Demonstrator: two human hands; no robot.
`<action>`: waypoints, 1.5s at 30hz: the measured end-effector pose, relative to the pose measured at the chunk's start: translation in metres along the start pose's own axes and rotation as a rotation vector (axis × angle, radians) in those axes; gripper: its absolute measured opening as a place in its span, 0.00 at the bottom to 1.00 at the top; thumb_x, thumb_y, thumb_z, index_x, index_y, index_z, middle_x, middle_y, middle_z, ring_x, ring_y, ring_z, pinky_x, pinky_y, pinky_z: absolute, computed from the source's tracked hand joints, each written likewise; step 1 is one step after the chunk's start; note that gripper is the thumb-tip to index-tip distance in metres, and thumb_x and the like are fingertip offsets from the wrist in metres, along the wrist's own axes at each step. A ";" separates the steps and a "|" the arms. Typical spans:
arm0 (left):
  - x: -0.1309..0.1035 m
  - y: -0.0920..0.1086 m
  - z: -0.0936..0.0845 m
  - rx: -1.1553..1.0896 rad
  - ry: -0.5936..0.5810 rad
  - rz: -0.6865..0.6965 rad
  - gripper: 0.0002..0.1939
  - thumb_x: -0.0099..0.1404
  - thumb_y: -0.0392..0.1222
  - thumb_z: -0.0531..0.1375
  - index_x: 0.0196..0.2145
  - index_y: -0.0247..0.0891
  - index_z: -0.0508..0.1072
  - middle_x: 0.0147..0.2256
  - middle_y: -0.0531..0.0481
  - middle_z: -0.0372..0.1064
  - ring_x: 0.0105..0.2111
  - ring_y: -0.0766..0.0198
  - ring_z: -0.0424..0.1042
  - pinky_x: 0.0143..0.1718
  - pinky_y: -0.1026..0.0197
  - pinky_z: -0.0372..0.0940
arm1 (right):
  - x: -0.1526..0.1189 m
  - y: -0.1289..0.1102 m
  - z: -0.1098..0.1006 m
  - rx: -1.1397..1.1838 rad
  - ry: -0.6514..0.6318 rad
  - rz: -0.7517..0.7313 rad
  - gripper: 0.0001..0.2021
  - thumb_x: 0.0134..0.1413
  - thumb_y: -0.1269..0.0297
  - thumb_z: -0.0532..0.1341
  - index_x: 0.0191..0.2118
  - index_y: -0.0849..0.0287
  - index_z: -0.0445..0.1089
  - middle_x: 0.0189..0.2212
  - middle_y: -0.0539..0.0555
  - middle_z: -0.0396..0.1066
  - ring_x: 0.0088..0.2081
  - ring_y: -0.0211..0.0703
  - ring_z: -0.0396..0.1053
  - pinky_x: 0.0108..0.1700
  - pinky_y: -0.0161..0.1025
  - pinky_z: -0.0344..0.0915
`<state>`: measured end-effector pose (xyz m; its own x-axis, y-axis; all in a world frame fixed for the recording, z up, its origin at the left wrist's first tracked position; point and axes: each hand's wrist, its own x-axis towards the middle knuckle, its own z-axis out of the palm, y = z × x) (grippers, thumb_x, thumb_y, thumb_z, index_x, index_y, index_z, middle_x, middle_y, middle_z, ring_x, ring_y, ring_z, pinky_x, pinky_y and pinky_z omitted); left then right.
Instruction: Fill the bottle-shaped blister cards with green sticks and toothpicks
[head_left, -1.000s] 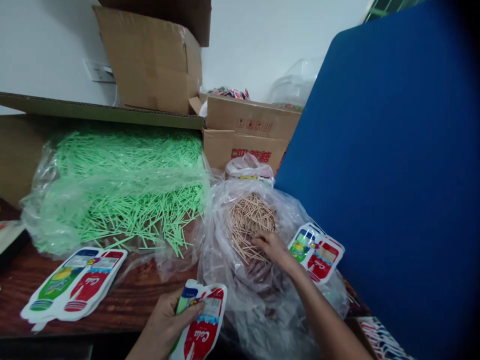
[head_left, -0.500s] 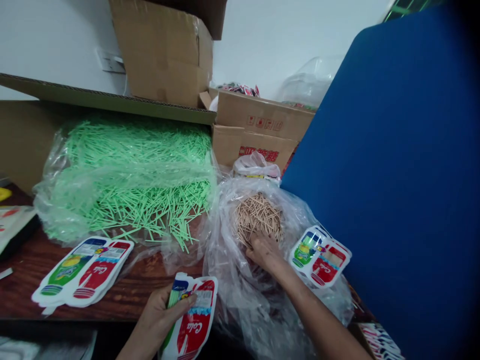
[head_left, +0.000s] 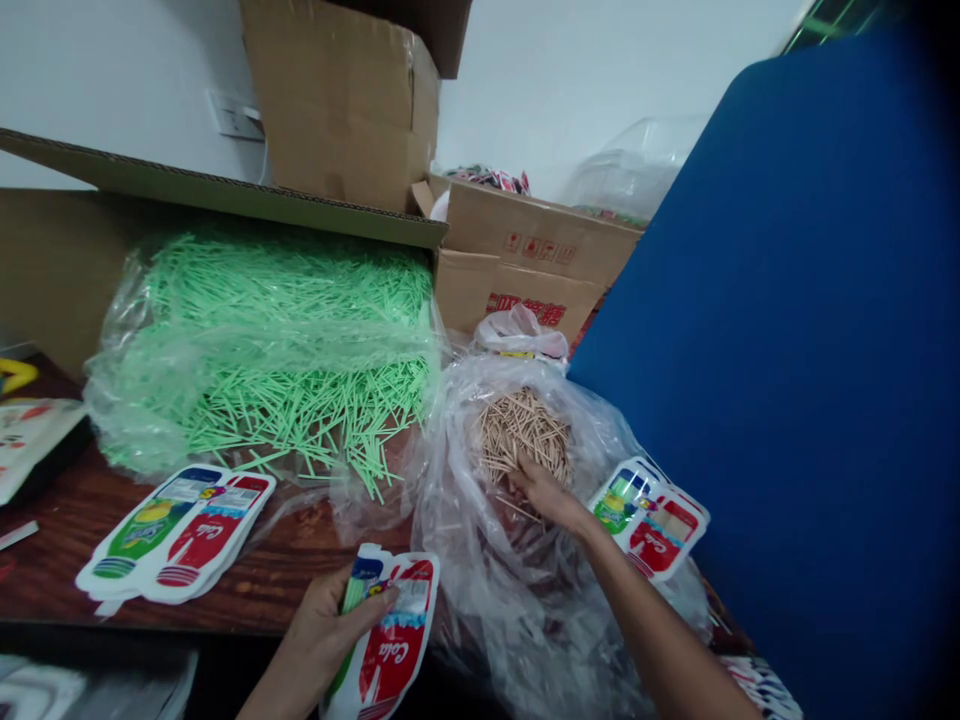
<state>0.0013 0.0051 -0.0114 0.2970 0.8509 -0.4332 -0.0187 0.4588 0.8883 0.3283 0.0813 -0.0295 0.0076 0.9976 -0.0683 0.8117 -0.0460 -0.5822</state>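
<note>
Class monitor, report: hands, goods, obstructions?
Left hand gripping pouch. Right hand in brown sticks, fingers partly hidden. Clear plastic bunched around sticks, possible snag.

open bag mouth (head_left: 466, 410) around brown sticks (head_left: 534, 432), blue panel (head_left: 780, 350) at right

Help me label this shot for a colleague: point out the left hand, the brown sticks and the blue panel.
Left hand (head_left: 327, 628): head view, back of the hand.
Brown sticks (head_left: 528, 428): head view, middle of the pile.
Blue panel (head_left: 787, 350): head view, middle of its flat face.
</note>
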 end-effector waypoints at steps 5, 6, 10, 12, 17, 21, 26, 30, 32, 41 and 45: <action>0.000 0.000 -0.001 0.000 0.036 -0.017 0.15 0.49 0.50 0.69 0.25 0.34 0.74 0.21 0.51 0.75 0.20 0.62 0.70 0.21 0.66 0.63 | -0.002 0.013 -0.011 0.185 0.140 0.005 0.10 0.58 0.56 0.50 0.30 0.54 0.59 0.24 0.48 0.62 0.28 0.41 0.60 0.34 0.39 0.60; 0.000 0.000 -0.001 -0.004 0.052 -0.019 0.15 0.49 0.50 0.69 0.24 0.35 0.74 0.20 0.51 0.75 0.19 0.62 0.70 0.21 0.66 0.63 | -0.003 0.016 -0.014 0.217 0.154 0.008 0.10 0.56 0.55 0.52 0.29 0.54 0.58 0.23 0.47 0.61 0.27 0.41 0.59 0.33 0.38 0.59; 0.001 -0.002 0.000 -0.019 0.044 -0.008 0.15 0.49 0.50 0.69 0.24 0.35 0.75 0.20 0.52 0.75 0.19 0.63 0.70 0.21 0.67 0.63 | 0.000 0.020 -0.025 0.366 0.230 0.030 0.13 0.53 0.51 0.54 0.28 0.54 0.59 0.22 0.47 0.60 0.25 0.40 0.59 0.30 0.38 0.59; 0.002 -0.004 0.001 -0.013 0.026 0.006 0.14 0.50 0.50 0.69 0.24 0.35 0.74 0.20 0.53 0.74 0.20 0.64 0.69 0.21 0.67 0.62 | 0.006 0.018 -0.025 0.444 0.306 0.039 0.14 0.54 0.49 0.51 0.36 0.55 0.61 0.26 0.50 0.63 0.28 0.41 0.61 0.32 0.39 0.61; 0.002 -0.006 -0.003 -0.010 0.041 -0.017 0.15 0.50 0.50 0.69 0.25 0.35 0.73 0.21 0.52 0.75 0.20 0.64 0.69 0.22 0.67 0.63 | 0.010 0.013 -0.002 0.580 0.451 0.066 0.18 0.58 0.51 0.46 0.49 0.55 0.57 0.37 0.54 0.67 0.35 0.44 0.65 0.41 0.42 0.63; 0.001 -0.005 -0.004 -0.032 0.061 -0.016 0.16 0.50 0.50 0.69 0.24 0.35 0.73 0.20 0.52 0.75 0.20 0.64 0.69 0.21 0.67 0.63 | 0.001 0.015 0.025 0.632 0.470 0.096 0.14 0.54 0.53 0.53 0.42 0.55 0.62 0.35 0.53 0.68 0.38 0.46 0.65 0.46 0.43 0.62; 0.001 -0.006 -0.002 -0.066 0.043 -0.033 0.16 0.48 0.50 0.70 0.25 0.35 0.73 0.20 0.52 0.75 0.19 0.64 0.69 0.22 0.66 0.63 | -0.001 0.012 0.033 0.751 0.423 0.069 0.09 0.52 0.54 0.57 0.32 0.54 0.64 0.28 0.49 0.68 0.34 0.44 0.66 0.44 0.42 0.63; 0.002 -0.013 -0.008 -0.054 0.001 0.017 0.14 0.53 0.48 0.68 0.25 0.35 0.72 0.20 0.54 0.73 0.20 0.65 0.69 0.22 0.67 0.62 | 0.000 0.004 0.024 0.864 0.451 0.027 0.10 0.51 0.54 0.58 0.34 0.54 0.65 0.26 0.48 0.68 0.31 0.43 0.67 0.41 0.42 0.64; 0.003 -0.016 -0.010 -0.047 0.007 0.023 0.14 0.53 0.48 0.68 0.25 0.35 0.72 0.20 0.54 0.73 0.20 0.66 0.68 0.22 0.67 0.62 | -0.002 0.000 0.019 0.899 0.499 0.009 0.10 0.53 0.54 0.57 0.37 0.53 0.64 0.27 0.47 0.68 0.32 0.42 0.67 0.43 0.42 0.63; 0.000 -0.009 -0.004 -0.001 0.033 0.021 0.15 0.52 0.50 0.68 0.24 0.35 0.71 0.20 0.54 0.71 0.20 0.67 0.66 0.21 0.68 0.61 | -0.018 -0.005 0.038 0.691 0.417 0.018 0.12 0.54 0.53 0.57 0.39 0.55 0.67 0.27 0.49 0.71 0.32 0.45 0.69 0.40 0.42 0.65; 0.000 -0.011 -0.008 -0.004 0.044 0.027 0.15 0.53 0.49 0.67 0.25 0.35 0.71 0.21 0.54 0.72 0.21 0.66 0.66 0.22 0.67 0.61 | -0.008 -0.005 0.024 0.449 0.354 0.004 0.12 0.58 0.56 0.53 0.38 0.57 0.68 0.34 0.53 0.72 0.38 0.46 0.68 0.44 0.42 0.63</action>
<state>-0.0059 0.0016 -0.0224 0.2544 0.8733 -0.4154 -0.0304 0.4365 0.8992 0.3100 0.0724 -0.0450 0.2679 0.9501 0.1597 0.4840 0.0106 -0.8750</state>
